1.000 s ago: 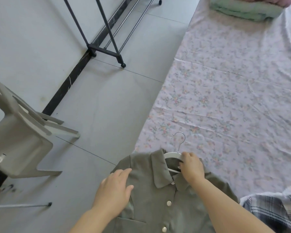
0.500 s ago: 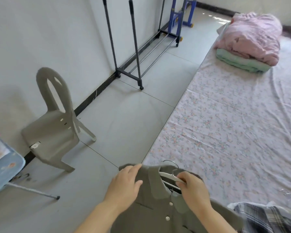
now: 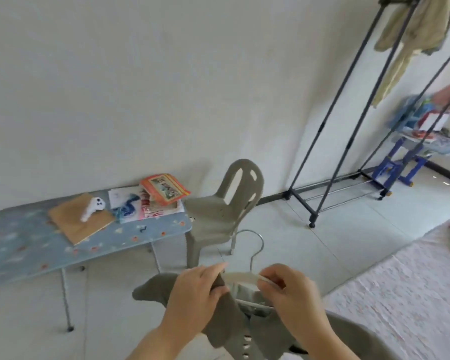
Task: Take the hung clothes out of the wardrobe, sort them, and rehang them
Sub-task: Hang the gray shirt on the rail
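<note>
I hold a grey-green buttoned shirt (image 3: 226,328) up in the air on a white hanger (image 3: 240,277) with a metal hook (image 3: 255,242). My left hand (image 3: 195,294) grips the shirt's left shoulder over the hanger's end. My right hand (image 3: 289,294) pinches the hanger's right arm at the collar. A black clothes rack (image 3: 348,120) stands against the wall at the right, with a pale yellow-green garment (image 3: 405,40) hung at its top.
A grey plastic chair (image 3: 224,206) stands just beyond my hands. A low blue folding table (image 3: 24,245) with papers, a book and a white toy is on the left. A bed with a floral sheet (image 3: 405,294) lies at the right. A blue shelf (image 3: 411,154) with clothes stands beyond the rack.
The shirt on its hanger has been lifted off the bed into the air. My view has swung up and left, bringing the table, chair and rack top into sight.
</note>
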Demonstrator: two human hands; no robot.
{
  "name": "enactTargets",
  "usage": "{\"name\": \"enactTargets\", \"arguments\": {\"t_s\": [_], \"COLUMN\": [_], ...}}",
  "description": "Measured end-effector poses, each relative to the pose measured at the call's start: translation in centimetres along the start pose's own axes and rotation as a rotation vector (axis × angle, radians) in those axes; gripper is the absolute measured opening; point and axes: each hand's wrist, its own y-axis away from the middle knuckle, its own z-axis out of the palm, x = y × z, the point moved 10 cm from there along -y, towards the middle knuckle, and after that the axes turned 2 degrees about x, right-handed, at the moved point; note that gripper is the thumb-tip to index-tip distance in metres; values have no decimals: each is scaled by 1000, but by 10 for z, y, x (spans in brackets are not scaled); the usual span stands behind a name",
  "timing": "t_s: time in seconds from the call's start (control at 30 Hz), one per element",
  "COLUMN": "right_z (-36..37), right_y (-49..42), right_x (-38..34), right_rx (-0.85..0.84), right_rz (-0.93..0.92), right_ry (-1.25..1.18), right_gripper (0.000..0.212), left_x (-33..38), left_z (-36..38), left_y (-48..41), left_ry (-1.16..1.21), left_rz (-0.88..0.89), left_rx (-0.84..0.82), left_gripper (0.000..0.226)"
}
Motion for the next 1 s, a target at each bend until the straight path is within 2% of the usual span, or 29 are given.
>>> {"name": "enactTargets", "arguments": {"t_s": [0.2, 0.27, 0.37, 0.43, 0.6, 0.93, 1.0], "right_z": [77, 112, 156, 180, 242, 347, 364], "right_y": [13, 25, 45, 62, 106, 205, 225], "right_x": [-174, -232, -318, -374, -489, -665, -692], "right_rx": [-70, -92, -105, -62, 48, -122, -187], "right_rz": [-452, -638, -881, -1073, -1438, -1837, -1883], "right_ry": [21, 86, 125, 86, -51, -341, -354], "right_gripper": [19, 32, 42, 44, 31, 32, 47], "left_x": [-84, -116, -157, -181, -231, -277, -282], "left_z": [-169, -226, -302, -344, -433, -543, -558], "left_y": [81, 119, 172, 206, 292, 446, 472], "left_ry": [-51, -79, -140, -170, -263, -529, -554], "left_rz": [-218, -311, -429, -514, -693, -1060, -1115], "left_rx": [369, 488, 631, 687, 867, 1054, 1095], "left_gripper": [32, 31, 30, 29, 30, 41, 42]}}
